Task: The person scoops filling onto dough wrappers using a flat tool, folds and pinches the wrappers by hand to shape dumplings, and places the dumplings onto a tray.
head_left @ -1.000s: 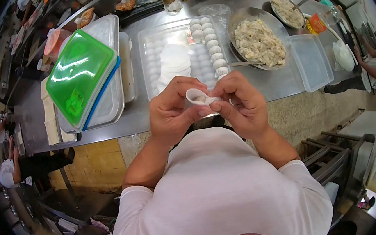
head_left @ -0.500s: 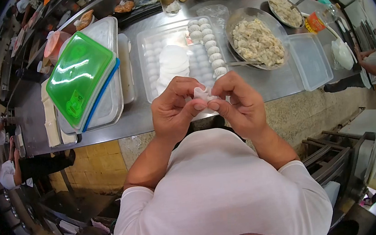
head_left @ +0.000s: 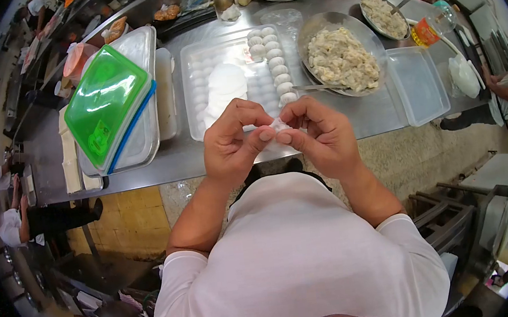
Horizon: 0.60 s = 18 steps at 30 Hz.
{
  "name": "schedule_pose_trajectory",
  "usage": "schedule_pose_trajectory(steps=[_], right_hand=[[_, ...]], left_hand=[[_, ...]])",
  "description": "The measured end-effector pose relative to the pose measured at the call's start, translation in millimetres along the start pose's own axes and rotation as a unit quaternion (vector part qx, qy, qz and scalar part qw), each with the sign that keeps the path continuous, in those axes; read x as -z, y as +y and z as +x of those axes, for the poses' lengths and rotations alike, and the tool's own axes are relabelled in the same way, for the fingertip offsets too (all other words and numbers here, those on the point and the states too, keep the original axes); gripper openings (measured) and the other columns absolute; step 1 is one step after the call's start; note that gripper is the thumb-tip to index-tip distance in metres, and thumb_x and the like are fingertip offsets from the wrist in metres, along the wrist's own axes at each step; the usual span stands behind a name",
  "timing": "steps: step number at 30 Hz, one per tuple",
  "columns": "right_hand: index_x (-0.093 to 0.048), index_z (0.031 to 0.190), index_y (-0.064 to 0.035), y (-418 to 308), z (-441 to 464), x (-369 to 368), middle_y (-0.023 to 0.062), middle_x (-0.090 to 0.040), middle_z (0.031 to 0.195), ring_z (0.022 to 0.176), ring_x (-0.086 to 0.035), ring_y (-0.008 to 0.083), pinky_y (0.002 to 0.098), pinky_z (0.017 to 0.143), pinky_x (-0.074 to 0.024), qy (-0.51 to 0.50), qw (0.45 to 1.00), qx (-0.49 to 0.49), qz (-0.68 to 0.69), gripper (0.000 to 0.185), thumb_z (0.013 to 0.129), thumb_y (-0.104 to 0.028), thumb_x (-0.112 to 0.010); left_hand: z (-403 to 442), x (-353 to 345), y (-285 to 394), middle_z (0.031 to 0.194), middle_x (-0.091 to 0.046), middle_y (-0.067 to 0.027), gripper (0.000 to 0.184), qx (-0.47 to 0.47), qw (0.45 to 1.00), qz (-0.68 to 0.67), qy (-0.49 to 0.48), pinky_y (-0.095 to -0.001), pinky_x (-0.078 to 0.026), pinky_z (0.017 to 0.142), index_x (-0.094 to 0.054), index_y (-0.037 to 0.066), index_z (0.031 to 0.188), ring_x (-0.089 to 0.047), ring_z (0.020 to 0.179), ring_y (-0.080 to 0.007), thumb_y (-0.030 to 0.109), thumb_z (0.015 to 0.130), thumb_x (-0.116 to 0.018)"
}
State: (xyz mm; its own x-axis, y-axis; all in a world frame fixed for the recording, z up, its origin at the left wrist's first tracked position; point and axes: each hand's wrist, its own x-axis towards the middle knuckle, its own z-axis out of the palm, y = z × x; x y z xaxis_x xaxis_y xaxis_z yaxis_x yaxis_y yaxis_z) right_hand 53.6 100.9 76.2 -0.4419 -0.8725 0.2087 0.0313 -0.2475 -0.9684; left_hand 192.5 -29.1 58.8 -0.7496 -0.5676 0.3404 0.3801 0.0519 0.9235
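My left hand [head_left: 231,148] and my right hand [head_left: 323,142] meet in front of my chest, both closed in a pinch. Between the fingertips is a small white dumpling [head_left: 278,125], its thin dough gathered in folds and mostly covered by fingers. Just beyond lies a clear plastic tray [head_left: 188,73] holding a stack of round white wrappers [head_left: 227,83] and a column of finished-looking pleated dumplings [head_left: 278,70]. Right of it stands a metal bowl [head_left: 304,31] of pale chunky filling [head_left: 342,58]; a flat metal utensil [head_left: 319,87] rests across its near edge.
A green-lidded container [head_left: 107,99] sits on metal trays at the left. At the right are a smaller bowl of filling [head_left: 384,14], an empty-looking plastic tub [head_left: 417,85] and a bottle [head_left: 425,33]. Other people [head_left: 13,224] stand left and right. The metal counter edge [head_left: 170,174] is close.
Both hands stay together, and the dough between them looks more tightly gathered and more hidden by the fingers. The view has shifted slightly, moving the tray a little left.
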Motion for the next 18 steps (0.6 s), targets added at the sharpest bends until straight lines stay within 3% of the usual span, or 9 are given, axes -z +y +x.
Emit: schedule_pose_trajectory(steps=[4, 9, 11, 12, 13, 14, 15, 17, 18], right_hand=[[-0.066, 0.103, 0.0017, -4, 1, 22, 0.0048, -0.059, 0.090, 0.082, -0.058, 0.0121, 0.0267, 0.075, -0.0470, -0.056, 0.996, 0.009, -0.069, 0.017, 0.090, -0.008, -0.072], [-0.066, 0.102, 0.0008, 11, 5, 45, 0.0048, -0.058, 0.089, 0.080, -0.058, 0.0124, 0.0266, 0.073, -0.0474, -0.089, 0.996, 0.002, -0.018, 0.018, 0.088, -0.007, -0.075], [-0.067, 0.102, 0.0005, 18, 13, 54, 0.0046, -0.058, 0.089, 0.079, -0.057, 0.0124, 0.0264, 0.071, -0.0476, -0.108, 0.993, 0.033, -0.018, 0.019, 0.087, -0.007, -0.076], [-0.067, 0.106, -0.0003, 20, 18, 57, 0.0032, -0.057, 0.090, 0.081, -0.055, 0.0107, 0.0246, 0.072, -0.0459, -0.118, 0.987, 0.083, -0.068, 0.021, 0.087, -0.005, -0.076], [-0.067, 0.110, -0.0011, 22, 22, 58, 0.0019, -0.056, 0.092, 0.083, -0.052, 0.0090, 0.0229, 0.073, -0.0442, -0.127, 0.976, 0.132, -0.118, 0.024, 0.088, -0.003, -0.076], [-0.067, 0.110, -0.0011, 24, 23, 60, 0.0019, -0.056, 0.092, 0.083, -0.052, 0.0090, 0.0229, 0.073, -0.0442, -0.129, 0.976, 0.131, -0.114, 0.024, 0.088, -0.003, -0.076], [-0.066, 0.113, -0.0013, 26, 24, 61, 0.0007, -0.055, 0.090, 0.083, -0.052, 0.0084, 0.0225, 0.073, -0.0442, -0.148, 0.976, 0.098, -0.127, 0.028, 0.087, -0.003, -0.077], [-0.066, 0.116, -0.0015, 32, 26, 58, -0.0004, -0.054, 0.089, 0.082, -0.051, 0.0079, 0.0222, 0.073, -0.0443, -0.162, 0.975, 0.066, -0.140, 0.033, 0.086, -0.003, -0.077], [-0.064, 0.114, -0.0013, 36, 24, 54, 0.0004, -0.052, 0.088, 0.078, -0.051, 0.0077, 0.0225, 0.074, -0.0454, -0.131, 0.987, -0.002, -0.090, 0.032, 0.086, -0.005, -0.078]], left_hand=[[4, -5, -4, 0.100, -0.061, -0.0089, 0.021, -0.029, 0.996, 0.080, -0.019, -0.0269, -0.046, 0.079, -0.066, -0.002, 0.103, -0.056, 0.091, -0.0148, 0.010, 0.089, -0.076], [11, -11, -2, 0.102, -0.064, -0.0083, 0.030, -0.021, 0.979, 0.187, -0.074, -0.0286, -0.047, 0.081, -0.065, -0.001, 0.113, -0.059, 0.092, -0.0159, 0.013, 0.089, -0.077], [13, -15, -8, 0.101, -0.065, -0.0088, 0.039, 0.080, 0.995, 0.040, -0.052, -0.0284, -0.049, 0.080, -0.061, 0.000, 0.121, -0.062, 0.091, -0.0180, 0.026, 0.094, -0.072], [14, -22, -22, 0.100, -0.066, -0.0094, 0.042, 0.095, 0.994, -0.035, -0.028, -0.0305, -0.052, 0.077, -0.059, -0.001, 0.123, -0.065, 0.089, -0.0205, 0.033, 0.101, -0.062], [11, -14, -30, 0.100, -0.066, -0.0094, 0.042, 0.099, 0.994, -0.031, -0.024, -0.0305, -0.052, 0.077, -0.059, -0.001, 0.123, -0.065, 0.089, -0.0205, 0.033, 0.101, -0.062], [7, -5, -37, 0.105, -0.066, -0.0105, 0.043, 0.226, 0.953, -0.185, -0.077, -0.0324, -0.053, 0.080, -0.059, -0.002, 0.123, -0.065, 0.095, -0.0208, 0.036, 0.103, -0.056], [4, 3, -46, 0.110, -0.066, -0.0115, 0.045, 0.342, 0.870, -0.332, -0.128, -0.0343, -0.054, 0.082, -0.060, -0.003, 0.123, -0.065, 0.100, -0.0212, 0.039, 0.106, -0.050], [7, 10, -58, 0.115, -0.066, -0.0138, 0.038, 0.328, 0.861, -0.372, -0.112, -0.0363, -0.057, 0.082, -0.059, -0.003, 0.123, -0.067, 0.100, -0.0226, 0.030, 0.106, -0.051], [12, 10, -56, 0.112, -0.067, -0.0125, 0.034, 0.316, 0.890, -0.326, -0.051, -0.0363, -0.058, 0.082, -0.059, -0.003, 0.124, -0.068, 0.098, -0.0221, 0.025, 0.105, -0.053]])
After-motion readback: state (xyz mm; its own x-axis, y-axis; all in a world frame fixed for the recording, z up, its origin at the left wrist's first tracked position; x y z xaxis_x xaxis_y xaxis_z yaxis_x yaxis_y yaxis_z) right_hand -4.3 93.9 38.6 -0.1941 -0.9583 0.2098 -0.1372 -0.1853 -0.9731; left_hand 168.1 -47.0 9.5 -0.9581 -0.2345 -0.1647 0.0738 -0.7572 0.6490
